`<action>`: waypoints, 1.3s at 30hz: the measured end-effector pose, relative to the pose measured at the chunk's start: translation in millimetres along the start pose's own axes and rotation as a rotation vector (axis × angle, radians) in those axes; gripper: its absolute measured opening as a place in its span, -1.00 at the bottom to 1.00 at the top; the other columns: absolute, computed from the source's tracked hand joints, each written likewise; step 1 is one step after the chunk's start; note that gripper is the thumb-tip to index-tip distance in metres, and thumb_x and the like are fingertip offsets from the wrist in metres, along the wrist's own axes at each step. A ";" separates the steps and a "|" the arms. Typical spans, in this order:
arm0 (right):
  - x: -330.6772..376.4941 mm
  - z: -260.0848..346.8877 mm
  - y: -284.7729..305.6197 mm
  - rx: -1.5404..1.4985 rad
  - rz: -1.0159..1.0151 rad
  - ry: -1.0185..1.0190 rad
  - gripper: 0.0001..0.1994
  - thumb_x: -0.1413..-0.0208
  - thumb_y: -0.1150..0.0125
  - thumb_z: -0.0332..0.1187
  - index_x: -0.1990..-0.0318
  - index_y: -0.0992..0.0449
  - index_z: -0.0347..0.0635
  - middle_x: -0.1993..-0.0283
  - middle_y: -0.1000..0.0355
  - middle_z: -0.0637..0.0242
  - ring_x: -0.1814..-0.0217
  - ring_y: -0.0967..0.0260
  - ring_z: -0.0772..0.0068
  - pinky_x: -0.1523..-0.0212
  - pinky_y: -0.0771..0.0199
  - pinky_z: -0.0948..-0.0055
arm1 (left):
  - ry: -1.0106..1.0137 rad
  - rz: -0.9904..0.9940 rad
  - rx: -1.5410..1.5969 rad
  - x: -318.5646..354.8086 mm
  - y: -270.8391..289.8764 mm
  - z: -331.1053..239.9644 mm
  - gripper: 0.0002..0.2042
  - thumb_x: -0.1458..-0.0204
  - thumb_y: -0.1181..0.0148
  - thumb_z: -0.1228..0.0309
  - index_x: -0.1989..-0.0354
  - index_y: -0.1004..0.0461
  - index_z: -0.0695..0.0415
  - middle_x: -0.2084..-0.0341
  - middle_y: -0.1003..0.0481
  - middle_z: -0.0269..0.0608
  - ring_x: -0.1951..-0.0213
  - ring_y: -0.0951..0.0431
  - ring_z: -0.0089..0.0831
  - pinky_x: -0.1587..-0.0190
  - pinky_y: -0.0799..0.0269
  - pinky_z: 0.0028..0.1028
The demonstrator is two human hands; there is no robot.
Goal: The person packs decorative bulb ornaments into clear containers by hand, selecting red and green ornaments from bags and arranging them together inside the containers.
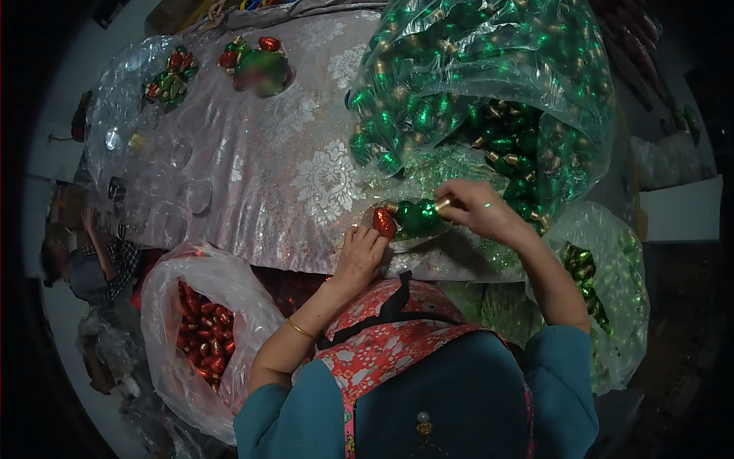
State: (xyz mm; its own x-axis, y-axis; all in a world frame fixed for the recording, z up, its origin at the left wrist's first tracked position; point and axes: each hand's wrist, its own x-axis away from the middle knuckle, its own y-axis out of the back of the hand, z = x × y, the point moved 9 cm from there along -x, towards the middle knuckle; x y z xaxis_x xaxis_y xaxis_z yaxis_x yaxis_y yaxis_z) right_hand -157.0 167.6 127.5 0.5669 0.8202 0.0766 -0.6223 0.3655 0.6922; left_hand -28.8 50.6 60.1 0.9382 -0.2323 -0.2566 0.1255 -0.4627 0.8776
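Observation:
My left hand point(361, 258) rests at the near edge of the table, its fingers closed against a shiny red bulb-shaped ornament point(384, 222). Just right of it, green bulb ornaments point(417, 218) with gold caps lie close together. My right hand point(483, 210) pinches a gold-capped green bulb ornament by its cap point(443, 204), pointing left towards the others. Behind my right hand, a large clear plastic bag point(489, 69) bulges with green ornaments, several of them spilling from its mouth point(516, 145).
The table wears a glitter-strewn patterned cloth point(325, 180). Two clear tubs of red and green ornaments point(260, 69) stand at its far left, near clear plastic packaging point(180, 183). Open bags flank me: red ornaments point(206, 333) left, green ones point(585, 283) right. Another person point(92, 260) is far left.

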 end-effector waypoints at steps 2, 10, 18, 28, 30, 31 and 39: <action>-2.9 3.5 -34.1 0.220 0.023 0.139 -0.81 0.01 -0.14 -0.48 0.21 -0.40 -0.27 0.27 -0.40 0.07 0.30 -0.44 0.06 0.32 -0.45 0.23 | -0.033 0.005 -0.001 -1.9 0.2 -2.2 -0.64 0.36 -0.17 0.57 0.25 -0.36 0.19 0.37 -0.32 -0.16 0.18 -0.33 -0.18 0.05 -0.21 -0.21; -27.2 -7.5 -97.2 0.510 0.308 -0.043 -0.89 0.01 -0.05 -0.47 0.37 -0.34 -0.34 0.34 -0.36 -0.01 0.28 -0.41 -0.12 0.32 -0.43 0.12 | -0.091 0.006 -0.019 -2.1 4.5 0.5 -0.74 0.26 -0.08 0.56 0.29 -0.36 0.19 0.37 -0.32 -0.16 0.19 -0.34 -0.20 0.03 -0.20 -0.20; -10.7 -10.0 -82.4 0.064 0.023 -0.124 -0.82 0.03 -0.16 -0.42 0.30 -0.36 -0.33 0.38 -0.42 -0.05 0.28 -0.42 -0.11 0.34 -0.41 0.11 | -0.099 -0.021 -0.002 3.3 4.5 1.9 -0.87 0.18 -0.05 0.55 0.40 -0.34 0.15 0.39 -0.32 -0.17 0.18 -0.35 -0.24 -0.03 -0.16 -0.12; -19.7 -54.9 -135.3 0.216 0.481 -0.249 -0.72 0.06 -0.21 -0.36 0.24 -0.37 -0.35 0.34 -0.44 -0.08 0.17 -0.41 -0.10 0.22 -0.41 0.12 | -0.115 0.166 0.021 -7.6 -3.2 6.8 -0.88 0.14 -0.04 0.50 0.38 -0.38 0.14 0.40 -0.34 -0.20 0.17 -0.37 -0.25 -0.06 -0.15 -0.09; -20.2 -54.4 -140.8 0.212 0.509 -0.237 -0.72 0.05 -0.21 -0.36 0.24 -0.37 -0.36 0.33 -0.44 -0.09 0.17 -0.41 -0.09 0.21 -0.41 0.12 | -0.131 0.172 0.044 -11.8 -0.6 11.3 -0.87 0.15 -0.04 0.50 0.37 -0.38 0.13 0.40 -0.34 -0.20 0.17 -0.37 -0.25 -0.06 -0.16 -0.09; -22.0 -55.4 -141.8 0.218 0.480 -0.235 -0.72 0.05 -0.21 -0.35 0.24 -0.37 -0.36 0.32 -0.44 -0.09 0.17 -0.41 -0.10 0.21 -0.41 0.12 | -0.151 0.124 0.017 -17.6 6.6 14.5 -0.88 0.14 -0.04 0.50 0.37 -0.38 0.12 0.39 -0.34 -0.20 0.17 -0.38 -0.25 -0.08 -0.14 -0.08; -27.2 -42.9 -142.5 0.267 0.435 -0.201 -0.79 0.07 -0.14 -0.45 0.27 -0.45 -0.40 0.29 -0.46 -0.12 0.16 -0.44 -0.08 0.16 -0.46 0.17 | -0.217 0.056 -0.135 -19.1 0.5 -19.3 -0.94 0.12 -0.05 0.48 0.47 -0.41 0.17 0.47 -0.37 -0.16 0.21 -0.40 -0.25 -0.17 -0.10 -0.05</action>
State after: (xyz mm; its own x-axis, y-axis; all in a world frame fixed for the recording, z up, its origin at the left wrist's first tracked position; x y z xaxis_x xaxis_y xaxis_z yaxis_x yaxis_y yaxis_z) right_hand -106.9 112.0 -4.0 0.3966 0.7608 0.5138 -0.6783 -0.1342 0.7224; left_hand -40.4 71.3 73.2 0.8553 -0.4397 -0.2741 0.1308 -0.3286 0.9354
